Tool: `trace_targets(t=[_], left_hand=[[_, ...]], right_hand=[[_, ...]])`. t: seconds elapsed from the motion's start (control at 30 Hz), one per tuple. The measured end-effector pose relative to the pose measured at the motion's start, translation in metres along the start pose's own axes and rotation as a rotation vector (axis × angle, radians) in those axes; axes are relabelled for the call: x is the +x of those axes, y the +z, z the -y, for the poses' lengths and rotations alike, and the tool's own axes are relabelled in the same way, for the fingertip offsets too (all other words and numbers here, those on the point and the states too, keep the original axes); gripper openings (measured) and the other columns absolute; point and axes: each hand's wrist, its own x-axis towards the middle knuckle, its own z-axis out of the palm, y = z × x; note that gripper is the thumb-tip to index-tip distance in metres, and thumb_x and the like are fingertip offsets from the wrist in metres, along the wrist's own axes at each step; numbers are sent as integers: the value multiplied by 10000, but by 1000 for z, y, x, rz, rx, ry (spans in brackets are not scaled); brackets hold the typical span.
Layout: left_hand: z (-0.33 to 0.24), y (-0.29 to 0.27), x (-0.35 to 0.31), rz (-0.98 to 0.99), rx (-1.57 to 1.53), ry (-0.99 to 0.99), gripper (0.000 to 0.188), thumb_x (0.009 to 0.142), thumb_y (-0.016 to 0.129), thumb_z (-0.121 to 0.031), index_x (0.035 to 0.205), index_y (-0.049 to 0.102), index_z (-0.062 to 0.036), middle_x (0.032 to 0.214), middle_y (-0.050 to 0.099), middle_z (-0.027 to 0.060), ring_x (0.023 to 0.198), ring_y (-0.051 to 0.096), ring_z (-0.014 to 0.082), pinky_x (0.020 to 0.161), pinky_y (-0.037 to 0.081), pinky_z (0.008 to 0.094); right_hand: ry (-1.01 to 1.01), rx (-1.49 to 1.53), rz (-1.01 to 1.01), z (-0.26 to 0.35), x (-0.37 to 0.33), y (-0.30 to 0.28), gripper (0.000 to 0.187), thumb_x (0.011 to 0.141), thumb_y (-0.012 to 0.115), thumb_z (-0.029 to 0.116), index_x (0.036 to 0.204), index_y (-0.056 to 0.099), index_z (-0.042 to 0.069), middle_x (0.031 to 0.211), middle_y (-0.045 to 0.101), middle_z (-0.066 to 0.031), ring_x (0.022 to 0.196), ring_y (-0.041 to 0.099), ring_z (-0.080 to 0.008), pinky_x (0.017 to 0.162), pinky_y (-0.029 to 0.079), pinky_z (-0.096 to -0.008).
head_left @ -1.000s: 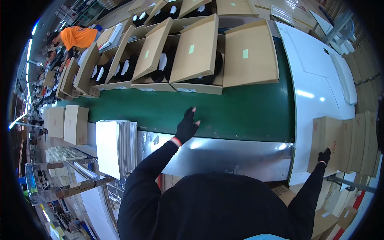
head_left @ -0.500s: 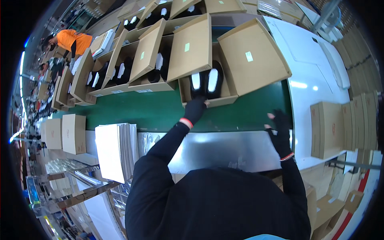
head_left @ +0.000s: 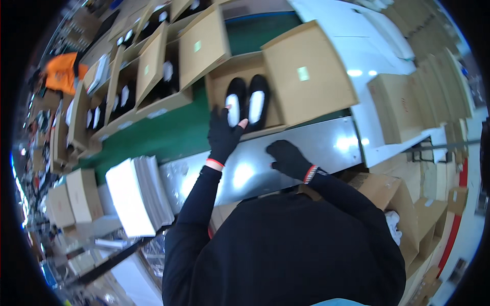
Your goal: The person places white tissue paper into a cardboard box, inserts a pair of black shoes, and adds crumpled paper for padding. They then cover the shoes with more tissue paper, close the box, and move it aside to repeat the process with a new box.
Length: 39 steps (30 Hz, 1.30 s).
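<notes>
A pair of black shoes [head_left: 258, 104] with white paper inside lies side by side in an open brown shoebox [head_left: 218, 81]. The box's lid [head_left: 326, 89], bearing a small pale green label, leans open to the right. My left hand [head_left: 224, 133], in a black fingerless glove, is over the box's near left edge, thumb and fingers apart beside the heel of the left shoe; whether it touches the shoe is unclear. My right hand [head_left: 289, 159], gloved alike, hovers above the metal ledge [head_left: 326, 135] in front of the box. Its fingers bend loosely, thumb apart, with nothing visible in them.
Several open shoeboxes with black shoes [head_left: 167, 71] line the green surface [head_left: 153, 133] leftward. A stack of white sheets [head_left: 133, 199] stands near left. More brown boxes [head_left: 393, 109] stand on the white table [head_left: 352, 46] at right. A person in orange [head_left: 64, 72] is far left.
The shoebox, now on the metal ledge's edge, sits nearer me and apart from its neighbour. My left hand has shifted onto its left corner. My right hand has swung inward from the right.
</notes>
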Motion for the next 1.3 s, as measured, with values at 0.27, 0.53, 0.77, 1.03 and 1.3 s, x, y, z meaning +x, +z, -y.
trace_targets(t=[0.27,0.53,0.77,1.03,1.3], left_hand=[[-21,65,63,397,253,8,752,672,715,-566,1212,523,-79,1249,382,269,976,581,462,844,484,497],[18,-13,73,321,-799,-325,437,788,689,-282,1094,608,20,914,654,70,794,607,154,713,476,297],[1,-181,-29,113,-790,-359,465,811,662,-187,1222,530,-13,1147,567,89,1056,529,182,909,403,304],[95,-197,-162,97,72,-532,562,712,748,-338,1187,572,-94,1204,450,169,1024,568,377,818,471,438],[101,-199,-204,-327,-73,-376,152,855,646,-137,975,636,-44,1014,570,115,986,557,252,844,439,348]], right_hand=[[38,-112,44,24,-5,-24,399,715,710,258,1045,578,74,935,592,-119,895,564,-295,840,425,-444],[287,-45,-14,-18,-127,1,394,730,670,267,1049,597,48,926,603,-123,902,571,-310,831,439,-418],[154,16,-97,-9,-98,-7,364,755,681,219,1060,605,34,1050,610,-140,988,553,-329,899,432,-424],[-150,-206,-253,4,47,-8,447,765,689,156,1178,551,59,1117,594,-127,1042,557,-324,947,427,-421],[-50,-226,345,-79,118,-25,331,764,640,172,1077,646,64,991,642,-176,956,598,-330,866,463,-424]])
